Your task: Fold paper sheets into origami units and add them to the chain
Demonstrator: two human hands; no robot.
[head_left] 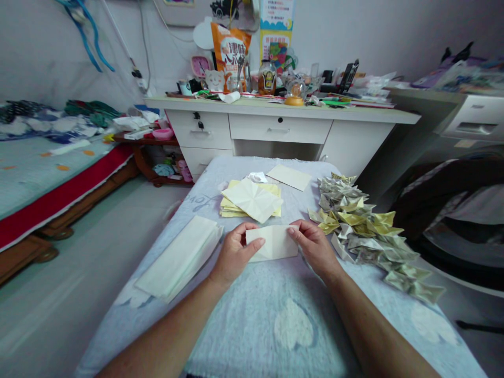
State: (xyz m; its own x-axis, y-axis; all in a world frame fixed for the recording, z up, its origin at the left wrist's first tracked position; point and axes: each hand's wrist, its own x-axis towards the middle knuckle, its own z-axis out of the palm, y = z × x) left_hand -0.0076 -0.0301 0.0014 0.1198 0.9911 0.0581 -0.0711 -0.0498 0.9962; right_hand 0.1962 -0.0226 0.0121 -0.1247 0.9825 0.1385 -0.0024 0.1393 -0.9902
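Between my two hands is a cream sheet of paper (275, 244), folded to an oblong with a crease down its middle. My left hand (238, 249) pinches its left end, thumb on top. My right hand (313, 244) grips the upper right corner, thumb also on the near face. Just beyond lies a stack of yellowish paper (228, 207), topped by a creased cream sheet (254, 199) set askew. Left of my left hand rests a long folded pile of pale paper (179, 257). Many folded paper pieces (362, 226) with pointed tips sit in rows on the right.
A pale blue patterned cloth (252, 325) covers the work surface. A flat cream card (289, 177) lies at its far end. Behind stands a white desk (281, 126) crowded with items. A bed (47, 168) is at left, a front-loading washing machine (468, 126) at right.
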